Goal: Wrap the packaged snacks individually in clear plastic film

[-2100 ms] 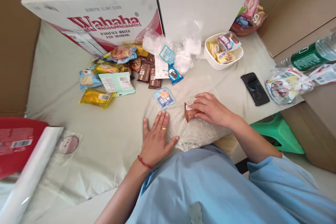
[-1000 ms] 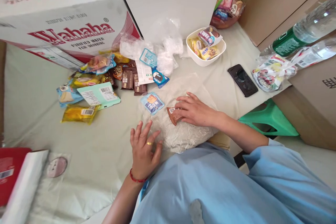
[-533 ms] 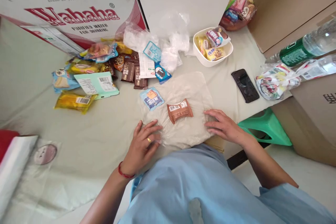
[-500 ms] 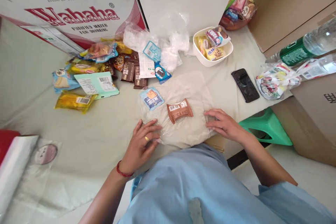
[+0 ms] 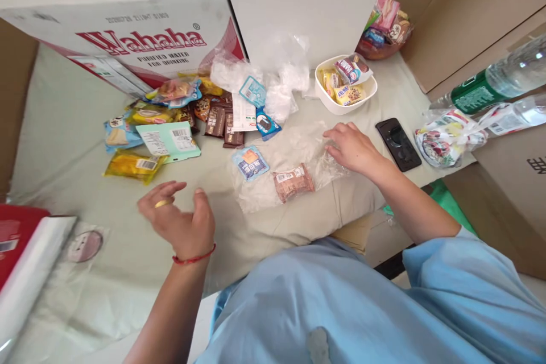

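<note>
A brown snack packet (image 5: 293,181) lies on the cloth-covered table under a fold of clear plastic film (image 5: 294,145). My right hand (image 5: 352,148) rests at the film's far right corner, its fingers curled down on the crumpled film. My left hand (image 5: 177,219) hovers above the table to the left with its fingers apart, and it holds nothing. A small blue snack packet (image 5: 251,162) lies at the film's left edge, between my two hands.
A pile of snack packets (image 5: 170,119) lies before a Wahaha carton (image 5: 145,40). A white bowl (image 5: 341,109) of snacks, a black phone (image 5: 398,144), a tied bag (image 5: 447,136) and bottles (image 5: 490,88) are to the right. A film roll (image 5: 29,278) lies near left.
My right hand went from the film's near edge to its far right corner, folding film over the brown packet. My left hand lifted off the film, moved left and opened.
</note>
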Tool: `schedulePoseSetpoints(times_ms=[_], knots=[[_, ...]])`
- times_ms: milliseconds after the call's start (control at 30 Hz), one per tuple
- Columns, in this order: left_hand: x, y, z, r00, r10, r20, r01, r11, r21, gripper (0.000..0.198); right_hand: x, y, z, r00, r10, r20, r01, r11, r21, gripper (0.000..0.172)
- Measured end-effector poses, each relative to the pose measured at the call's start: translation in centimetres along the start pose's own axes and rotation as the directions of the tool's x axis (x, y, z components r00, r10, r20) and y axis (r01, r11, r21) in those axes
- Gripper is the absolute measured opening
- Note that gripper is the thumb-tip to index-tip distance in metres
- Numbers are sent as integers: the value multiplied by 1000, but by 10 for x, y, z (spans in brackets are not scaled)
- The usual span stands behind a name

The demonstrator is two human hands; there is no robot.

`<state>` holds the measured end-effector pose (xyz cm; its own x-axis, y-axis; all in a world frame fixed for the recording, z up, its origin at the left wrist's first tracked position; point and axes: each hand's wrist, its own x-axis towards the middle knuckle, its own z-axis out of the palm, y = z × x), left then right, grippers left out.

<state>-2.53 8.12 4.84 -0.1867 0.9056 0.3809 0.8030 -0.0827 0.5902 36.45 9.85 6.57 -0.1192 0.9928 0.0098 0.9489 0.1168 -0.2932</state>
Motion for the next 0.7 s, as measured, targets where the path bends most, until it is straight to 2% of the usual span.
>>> schedulePoseSetpoints(times_ms=[33,100,133,200,267,333,400,433,500,567,633,700], knots=[[-6,7,-8,994,78,-72,-78,997,10,22,8,-3,-4,999,-38,-25,38,999,-3,30],[-20,26,-19,951,291,-100,-294,956,-12,16,26,-13,-9,991,-125,-40,126,992,11,31],[-26,37,-19,909,414,-51,-416,907,-65,19,36,-20,-7,986,-166,-25,167,986,20,33],[-37,58,-10,778,620,103,-594,779,-201,31,57,-37,2,975,-219,43,218,975,34,41],[-44,73,10,671,695,257,-655,719,-232,42,76,-53,17,970,-212,122,211,977,25,56],[-48,80,33,613,685,394,-686,709,-164,45,89,-64,31,972,-163,170,165,986,3,67],[-50,79,50,587,646,488,-698,709,-98,45,97,-69,39,971,-116,207,113,993,26,63],[-51,77,56,582,628,517,-698,712,-79,45,99,-69,39,965,-110,237,98,993,64,53],[-54,73,61,579,605,546,-691,720,-65,46,99,-66,36,938,-139,318,87,981,171,31],[-57,70,60,582,594,555,-684,726,-61,47,95,-62,27,914,-208,347,111,954,280,18],[-59,70,58,588,589,554,-681,730,-52,47,86,-61,16,916,-299,267,194,914,357,16],[-61,71,57,592,592,547,-685,727,-45,47,72,-63,4,906,-403,129,333,868,369,14]])
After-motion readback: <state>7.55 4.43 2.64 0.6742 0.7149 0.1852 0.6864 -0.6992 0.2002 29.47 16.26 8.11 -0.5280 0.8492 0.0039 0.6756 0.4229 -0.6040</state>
